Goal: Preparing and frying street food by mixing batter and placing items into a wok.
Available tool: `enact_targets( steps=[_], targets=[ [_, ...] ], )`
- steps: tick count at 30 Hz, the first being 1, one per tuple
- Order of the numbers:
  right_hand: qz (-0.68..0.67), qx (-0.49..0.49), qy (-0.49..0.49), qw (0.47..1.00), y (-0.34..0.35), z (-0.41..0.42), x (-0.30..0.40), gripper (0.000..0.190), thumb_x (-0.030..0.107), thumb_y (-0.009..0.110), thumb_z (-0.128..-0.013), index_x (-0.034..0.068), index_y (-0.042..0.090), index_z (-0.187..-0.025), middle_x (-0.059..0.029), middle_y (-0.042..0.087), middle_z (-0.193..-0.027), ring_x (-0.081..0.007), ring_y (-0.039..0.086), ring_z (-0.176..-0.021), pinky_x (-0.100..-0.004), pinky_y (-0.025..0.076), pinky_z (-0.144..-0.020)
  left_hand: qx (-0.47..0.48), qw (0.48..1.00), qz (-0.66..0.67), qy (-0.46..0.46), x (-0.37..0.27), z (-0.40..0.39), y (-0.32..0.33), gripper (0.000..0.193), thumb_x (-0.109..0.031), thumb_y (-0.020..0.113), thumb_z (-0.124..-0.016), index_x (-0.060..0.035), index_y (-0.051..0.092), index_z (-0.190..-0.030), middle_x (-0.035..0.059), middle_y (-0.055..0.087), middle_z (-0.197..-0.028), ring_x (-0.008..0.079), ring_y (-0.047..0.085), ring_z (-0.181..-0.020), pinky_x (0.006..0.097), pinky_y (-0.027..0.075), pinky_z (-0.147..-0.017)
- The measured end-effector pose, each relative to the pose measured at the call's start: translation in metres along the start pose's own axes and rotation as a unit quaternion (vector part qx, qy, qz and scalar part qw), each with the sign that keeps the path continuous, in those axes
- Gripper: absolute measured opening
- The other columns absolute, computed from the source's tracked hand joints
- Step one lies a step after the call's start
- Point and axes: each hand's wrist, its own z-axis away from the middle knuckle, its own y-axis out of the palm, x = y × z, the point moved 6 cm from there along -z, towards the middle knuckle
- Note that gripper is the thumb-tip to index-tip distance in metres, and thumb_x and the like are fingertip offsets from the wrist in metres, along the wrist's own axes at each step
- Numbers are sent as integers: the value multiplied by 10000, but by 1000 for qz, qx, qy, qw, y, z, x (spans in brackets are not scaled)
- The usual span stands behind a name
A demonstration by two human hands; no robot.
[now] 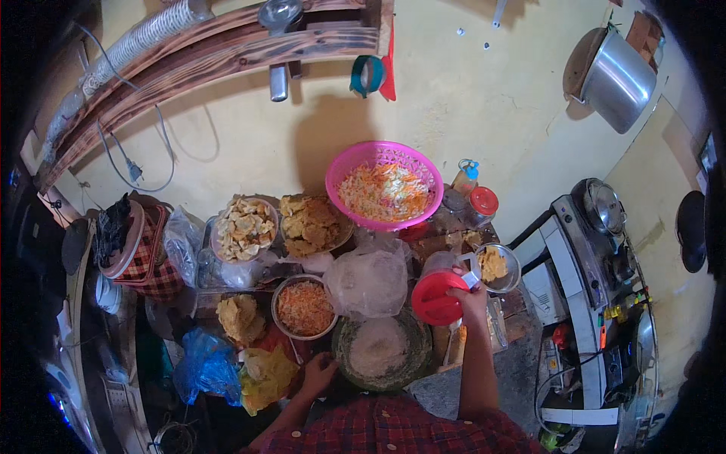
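My right hand [472, 298] grips a plastic pitcher [437, 297] with a red lid and a pale handle, above the table's right side. Nearer me sits a wide dark green bowl [417, 363] with pale flour-like powder [379, 347] in it. At that bowl's left edge is my left hand [319, 373], fingers bent; whether it touches the rim I cannot tell. Behind the bowl stands a clear plastic bag [367, 278] of whitish contents. A round bowl of shredded orange food [306, 309] is beside it. A yellow plastic bag [266, 377] lies left of my left hand.
At the back are a pink basket [385, 223] of shredded vegetables, a brownish mass [312, 224] and a bowl of broken pieces [244, 230]. A clear bowl [512, 267] and red-lidded jar [484, 201] stand right. A blue bag [207, 366] lies left; a stove [578, 244] is far right.
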Motion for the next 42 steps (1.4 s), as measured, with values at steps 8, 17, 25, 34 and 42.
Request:
enact_targets(
  steps=[8,17,25,34,42],
  targets=[
    [38,7,-54,998,25,44,7,436,-103,643,-594,2,607,-1016,-75,584,-1073,-148,568,-898,-269,477,-758,107,978,146,-105,20,-10,4,169,-170,614,-819,-30,548,-886,41,604,-739,107,559,-647,250,452,-579],
    [84,-13,-75,994,23,50,-4,485,-132,628,-552,10,594,-1014,-112,513,-1214,-195,496,-1089,-311,398,-913,130,978,140,-87,15,-14,1,162,-159,635,-810,-41,551,-882,19,595,-736,95,538,-643,236,437,-597],
    [123,-30,-77,989,19,53,-18,480,-122,631,-560,-4,575,-1022,-114,535,-1175,-193,530,-1037,-310,420,-890,152,977,117,-90,24,-18,3,188,-168,645,-805,-29,557,-895,20,594,-729,98,541,-647,235,435,-600],
    [173,-31,-126,976,19,56,-22,471,-107,653,-574,-22,568,-1029,-92,558,-1125,-156,552,-952,-282,437,-841,144,971,136,-134,26,-16,4,215,-187,647,-806,-21,557,-908,26,593,-747,94,532,-635,231,435,-587],
    [132,-22,-117,984,40,69,4,422,-70,656,-573,-9,589,-985,-110,564,-1116,-197,558,-983,-316,435,-869,157,974,108,-124,14,-15,0,228,-197,658,-799,-27,558,-914,24,591,-744,97,530,-635,238,441,-591]
  ],
)
